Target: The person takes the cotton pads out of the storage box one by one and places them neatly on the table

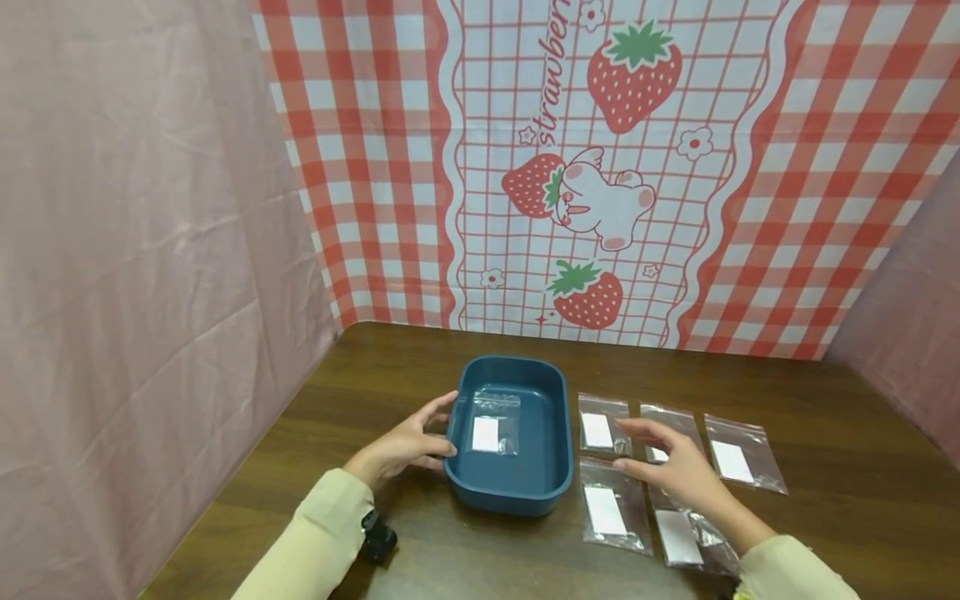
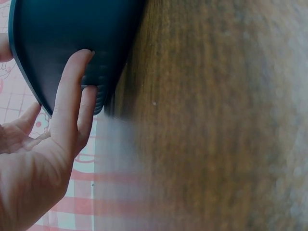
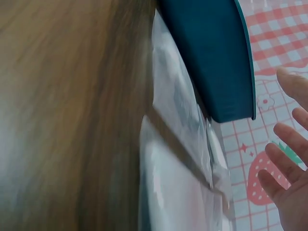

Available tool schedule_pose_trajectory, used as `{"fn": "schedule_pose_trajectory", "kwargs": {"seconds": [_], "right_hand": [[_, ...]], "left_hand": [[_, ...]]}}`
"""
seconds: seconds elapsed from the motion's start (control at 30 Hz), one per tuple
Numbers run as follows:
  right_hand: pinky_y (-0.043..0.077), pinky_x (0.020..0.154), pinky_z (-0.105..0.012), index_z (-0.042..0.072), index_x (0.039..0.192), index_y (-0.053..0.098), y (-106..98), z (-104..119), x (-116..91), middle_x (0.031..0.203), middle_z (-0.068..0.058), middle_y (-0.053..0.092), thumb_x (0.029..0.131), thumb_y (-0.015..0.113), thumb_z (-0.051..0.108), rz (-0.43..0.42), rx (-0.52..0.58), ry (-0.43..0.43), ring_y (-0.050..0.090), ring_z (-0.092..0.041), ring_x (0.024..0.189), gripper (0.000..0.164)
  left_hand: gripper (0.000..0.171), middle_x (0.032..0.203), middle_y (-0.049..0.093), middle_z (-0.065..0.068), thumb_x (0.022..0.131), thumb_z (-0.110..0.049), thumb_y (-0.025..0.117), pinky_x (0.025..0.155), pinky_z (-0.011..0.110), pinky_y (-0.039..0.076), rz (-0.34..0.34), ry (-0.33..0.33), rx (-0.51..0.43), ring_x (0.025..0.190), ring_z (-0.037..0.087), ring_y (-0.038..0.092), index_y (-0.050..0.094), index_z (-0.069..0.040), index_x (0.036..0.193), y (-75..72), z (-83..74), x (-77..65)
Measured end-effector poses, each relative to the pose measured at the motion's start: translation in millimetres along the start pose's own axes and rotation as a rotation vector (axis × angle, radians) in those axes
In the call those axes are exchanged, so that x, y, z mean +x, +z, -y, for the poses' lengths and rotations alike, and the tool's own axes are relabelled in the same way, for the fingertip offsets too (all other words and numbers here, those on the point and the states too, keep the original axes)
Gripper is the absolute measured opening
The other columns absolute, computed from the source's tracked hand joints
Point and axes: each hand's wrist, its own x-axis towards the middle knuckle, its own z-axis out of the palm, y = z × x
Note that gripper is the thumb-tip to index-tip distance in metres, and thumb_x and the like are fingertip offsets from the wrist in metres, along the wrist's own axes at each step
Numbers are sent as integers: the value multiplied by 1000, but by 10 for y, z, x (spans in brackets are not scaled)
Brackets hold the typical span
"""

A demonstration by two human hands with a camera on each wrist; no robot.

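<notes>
A dark blue rectangular bin [image 1: 528, 450] stands on the table with a small clear zip bag [image 1: 507, 429] holding a white card inside it. My left hand [image 1: 405, 446] touches the bin's left side; in the left wrist view, its extended fingers [image 2: 67, 106] rest against the outer wall. To the right of the bin, my right hand [image 1: 678, 467] hovers with fingers spread and nothing between them. Below and around it lie more zip bags with white cards: a back-left bag [image 1: 592, 408], a front-left bag [image 1: 606, 512], a front-right bag [image 1: 678, 537] and a far-right bag [image 1: 738, 458].
One more bag [image 1: 667, 417] lies partly hidden behind the right hand. The brown wooden table [image 1: 397, 358] ends at a red checked strawberry cloth [image 1: 375, 167] hung behind it. Pink curtains [image 1: 150, 250] hang at both sides.
</notes>
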Motion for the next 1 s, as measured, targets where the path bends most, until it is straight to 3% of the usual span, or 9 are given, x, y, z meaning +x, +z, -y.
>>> {"fn": "schedule_pose_trajectory", "kwargs": {"seconds": [0.17,0.4,0.53,0.7,0.77,1.0], "right_hand": [[44,89,-47,6,121,58,94,64,89,118,-6,62,76,76,23,-23,50,1,56,-29,105,51],[46,86,-50,2,119,59,223,162,217,116,-13,62,77,76,18,-65,152,23,57,-35,105,49],[46,88,-43,0,118,59,300,201,289,113,-17,62,77,76,12,-88,198,-3,58,-26,104,46],[44,90,-46,-5,118,57,327,424,365,112,-22,61,77,75,5,-81,235,-18,57,-32,105,46],[42,91,-50,-4,119,57,332,476,412,114,-22,60,77,74,7,-66,254,-4,55,-36,107,47],[40,93,-51,6,119,59,413,462,607,117,-15,61,78,76,21,-32,299,7,55,-31,110,47]], "left_hand": [[88,139,29,24,75,6,65,70,43,54,-2,-1,2,87,26,61,23,-21,148,-8,-3,1],[88,139,29,24,75,5,66,70,43,54,0,-1,11,87,26,61,24,-21,148,-7,0,4],[88,139,29,24,75,4,66,70,43,54,2,4,21,89,27,60,23,-20,148,3,-6,1],[88,139,28,24,75,3,66,71,44,53,-2,-3,24,89,27,59,24,-21,148,3,-16,1],[88,139,28,24,75,3,66,71,44,53,0,0,26,90,28,59,23,-21,148,2,-19,0],[88,140,28,24,75,3,66,71,44,53,0,3,31,91,28,59,23,-20,148,8,-30,-9]]}}
